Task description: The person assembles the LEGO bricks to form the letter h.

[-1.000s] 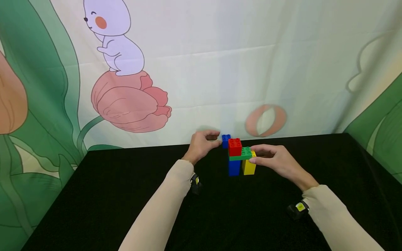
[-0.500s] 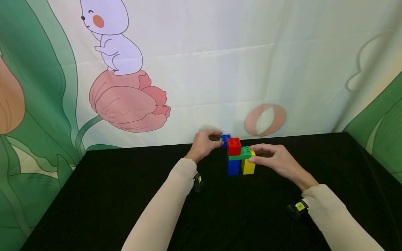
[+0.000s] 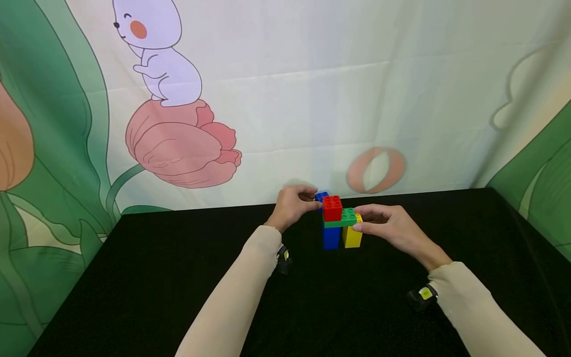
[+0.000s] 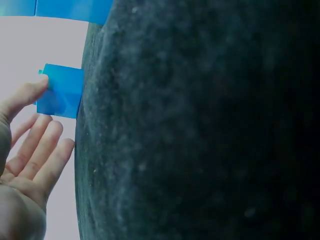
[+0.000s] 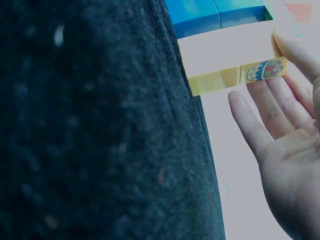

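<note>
In the head view, a small structure stands on the dark table. A red block (image 3: 332,210) sits on the left part of a green block (image 3: 349,217), which bridges a blue column (image 3: 331,239) and a yellow column (image 3: 353,238). My right hand (image 3: 392,225) pinches the upper yellow block, thumb in front and fingers behind; its printed picture (image 5: 265,70) shows in the right wrist view. Behind the structure, my left hand (image 3: 291,206) pinches a separate blue block (image 4: 62,92) near its studded top. The red block partly covers that blue block in the head view.
A black cloth (image 3: 147,277) covers the table. Directly behind its far edge hangs a pale printed curtain (image 3: 285,114) with a bear and a flower. Black wrist cameras are strapped over both sleeves.
My left hand has moved right to the separate blue block and taken hold of it. The right hand stays at the yellow column, and the structure stands as before.
</note>
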Available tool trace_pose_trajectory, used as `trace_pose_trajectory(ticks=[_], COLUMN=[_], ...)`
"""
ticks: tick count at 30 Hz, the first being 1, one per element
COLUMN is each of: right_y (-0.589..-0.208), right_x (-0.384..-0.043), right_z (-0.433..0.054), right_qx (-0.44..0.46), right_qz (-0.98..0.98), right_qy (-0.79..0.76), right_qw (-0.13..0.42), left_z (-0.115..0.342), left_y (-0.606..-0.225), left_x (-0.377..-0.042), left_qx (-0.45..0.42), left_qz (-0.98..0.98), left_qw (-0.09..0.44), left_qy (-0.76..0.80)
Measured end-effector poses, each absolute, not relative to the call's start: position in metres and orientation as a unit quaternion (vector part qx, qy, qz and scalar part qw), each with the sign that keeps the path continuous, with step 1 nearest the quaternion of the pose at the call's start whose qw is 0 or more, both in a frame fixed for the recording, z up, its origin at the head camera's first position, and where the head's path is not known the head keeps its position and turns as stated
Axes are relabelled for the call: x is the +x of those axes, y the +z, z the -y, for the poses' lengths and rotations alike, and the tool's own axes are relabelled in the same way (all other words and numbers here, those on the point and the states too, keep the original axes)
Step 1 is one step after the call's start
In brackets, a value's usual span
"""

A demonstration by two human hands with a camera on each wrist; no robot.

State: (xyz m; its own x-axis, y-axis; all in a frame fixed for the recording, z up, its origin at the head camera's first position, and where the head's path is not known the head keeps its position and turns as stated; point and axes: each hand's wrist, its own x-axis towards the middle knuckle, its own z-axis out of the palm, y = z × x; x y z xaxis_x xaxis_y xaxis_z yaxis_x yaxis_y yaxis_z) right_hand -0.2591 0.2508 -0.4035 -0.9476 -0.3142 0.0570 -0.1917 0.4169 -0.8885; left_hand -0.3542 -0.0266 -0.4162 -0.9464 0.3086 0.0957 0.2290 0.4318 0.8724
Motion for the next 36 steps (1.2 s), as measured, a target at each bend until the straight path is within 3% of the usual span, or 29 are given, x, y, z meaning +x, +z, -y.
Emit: trace_pose_trajectory(ticks=[19,36], right_y=[-0.404,-0.404], right_x=[-0.259,-0.259], right_z=[-0.25,-0.251], right_qx=[-0.149,-0.149], right_qz=[-0.842,-0.845], right_qy=[-0.516,-0.51], right_qw=[0.057,0.052], left_z=[0.032,0.048], left_y=[-0.41,-0.374], left_x=[-0.346,-0.329], left_qx=[0.168,0.2], left_qz=[-0.835,-0.804], left_qw=[0.036,-0.025], left_qy=[0.523,0.56])
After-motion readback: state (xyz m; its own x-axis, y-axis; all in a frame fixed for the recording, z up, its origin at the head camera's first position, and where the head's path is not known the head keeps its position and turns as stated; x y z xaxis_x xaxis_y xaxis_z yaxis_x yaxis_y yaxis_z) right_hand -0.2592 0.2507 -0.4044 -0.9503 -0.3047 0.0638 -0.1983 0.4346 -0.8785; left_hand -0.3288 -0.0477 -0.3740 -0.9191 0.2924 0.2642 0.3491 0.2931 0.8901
